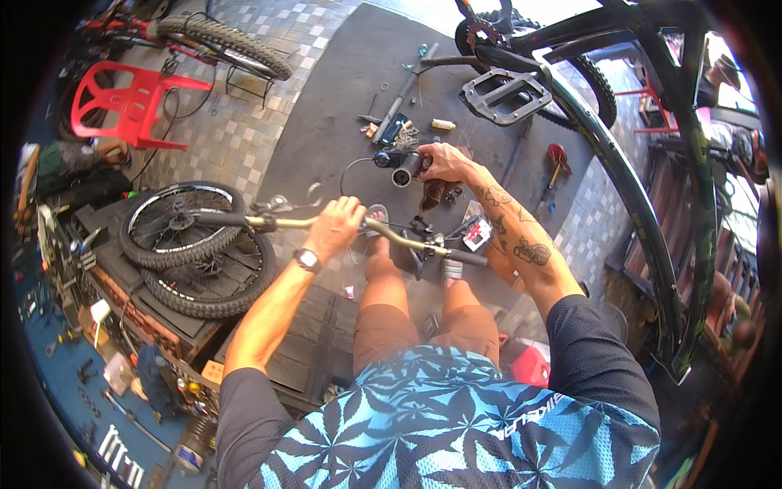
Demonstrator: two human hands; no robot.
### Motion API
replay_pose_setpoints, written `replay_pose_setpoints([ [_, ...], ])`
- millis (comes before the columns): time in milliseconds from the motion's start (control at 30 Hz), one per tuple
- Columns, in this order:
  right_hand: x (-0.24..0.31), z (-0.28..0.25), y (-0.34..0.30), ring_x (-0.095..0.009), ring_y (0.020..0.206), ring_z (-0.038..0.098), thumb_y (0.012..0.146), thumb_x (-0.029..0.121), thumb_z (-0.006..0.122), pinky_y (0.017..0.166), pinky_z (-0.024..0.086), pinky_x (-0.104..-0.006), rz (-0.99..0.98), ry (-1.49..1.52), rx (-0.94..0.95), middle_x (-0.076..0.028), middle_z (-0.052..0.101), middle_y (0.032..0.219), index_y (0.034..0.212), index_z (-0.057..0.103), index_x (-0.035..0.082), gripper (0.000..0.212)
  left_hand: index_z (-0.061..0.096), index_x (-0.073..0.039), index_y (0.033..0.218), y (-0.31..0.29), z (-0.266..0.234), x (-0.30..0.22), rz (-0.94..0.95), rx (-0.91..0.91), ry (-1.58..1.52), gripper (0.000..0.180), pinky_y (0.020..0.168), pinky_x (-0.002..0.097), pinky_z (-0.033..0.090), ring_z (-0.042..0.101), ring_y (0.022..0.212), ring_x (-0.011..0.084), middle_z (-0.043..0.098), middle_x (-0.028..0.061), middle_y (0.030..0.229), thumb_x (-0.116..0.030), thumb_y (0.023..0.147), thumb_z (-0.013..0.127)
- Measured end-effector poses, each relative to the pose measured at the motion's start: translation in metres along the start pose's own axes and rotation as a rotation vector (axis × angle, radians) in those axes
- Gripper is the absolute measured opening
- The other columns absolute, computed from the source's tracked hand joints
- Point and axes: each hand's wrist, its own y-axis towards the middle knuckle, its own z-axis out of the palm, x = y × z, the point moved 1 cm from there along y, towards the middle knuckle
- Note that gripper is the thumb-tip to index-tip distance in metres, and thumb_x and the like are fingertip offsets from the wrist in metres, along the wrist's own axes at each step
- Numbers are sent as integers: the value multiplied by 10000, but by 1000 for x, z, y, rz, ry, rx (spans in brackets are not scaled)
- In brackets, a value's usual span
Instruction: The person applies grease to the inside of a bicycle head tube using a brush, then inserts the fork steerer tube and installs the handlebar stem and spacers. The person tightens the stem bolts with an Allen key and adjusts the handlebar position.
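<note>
Across the front of my legs lies a gold bicycle handlebar (292,222) with black grips at both ends. My left hand (336,226) is closed around it, left of the middle. My right hand (448,163) is raised farther out, its fingers wrapped round a dark tubular part (401,177) with a round open end; its exact kind is unclear. A thin black cable (343,174) curves beside that part. Levers and clamps (438,242) sit near the handlebar's right grip (467,257).
A dark bicycle frame (615,159) with a flat pedal (507,96) stands close on my right. Two wheels (183,224) are stacked on a dark box at left. Tools and small parts (397,129) lie on the grey mat (314,122). A red chair (134,102) stands far left.
</note>
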Motion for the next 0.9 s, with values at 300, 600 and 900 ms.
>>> replay_pose_setpoints([
  [300,-65,42,-27,-316,1063,725,678,252,882,931,548,-404,169,62,183,-187,757,1118,1317,685,38,701,668,-34,1004,75,58,-21,183,-103,-120,368,1269,652,194,272,1563,433,387,285,1584,-228,729,818],
  [600,-94,47,-54,-363,1104,719,791,319,824,935,568,-446,245,-1,44,-197,755,1178,1353,688,114,613,693,-52,1116,140,96,-37,259,147,-164,605,1252,659,218,317,1529,439,384,314,1560,-299,613,920],
  [900,-30,105,-149,-390,1039,652,785,10,727,824,542,-474,383,4,-1067,-157,611,1150,1308,606,103,545,728,-53,1118,183,104,-67,430,140,-164,599,1168,516,407,445,1395,448,420,302,1493,-281,593,901],
])
